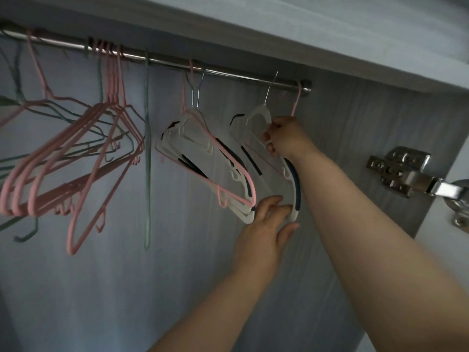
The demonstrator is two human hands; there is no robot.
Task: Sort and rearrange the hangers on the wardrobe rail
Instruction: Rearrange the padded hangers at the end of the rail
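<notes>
1. White plastic hanger (261, 116) with a dark blue strip along its arm hangs by a metal hook near the right end of the rail (241, 77), tilted, between the two hands.
2. The right hand (286, 138) is uppermost, its fingers curled tightly round the hanger's shoulder just below the neck.
3. The left hand (266, 224) is below it, with fingers and thumb loosely closed round the hanger's lower tip.
4. Just behind the right hand, a single pink wire hanger (296, 104) hooks over the very end of the rail.
5. Just left of both hands hangs a stack of white hangers (193, 138) with black strips, a pink-coated hanger (237, 171) lying against its front; the left hand's fingertips are near its lower end.
6. Farther left, a green hanger (147, 174) hangs edge-on, and beyond it a bunch of pink wire hangers (83, 153) mixed with green ones fans out along the rail.
7. Right of the right forearm, a metal door hinge (398, 168) is fixed to the grey wood-grain side panel (355, 128).
</notes>
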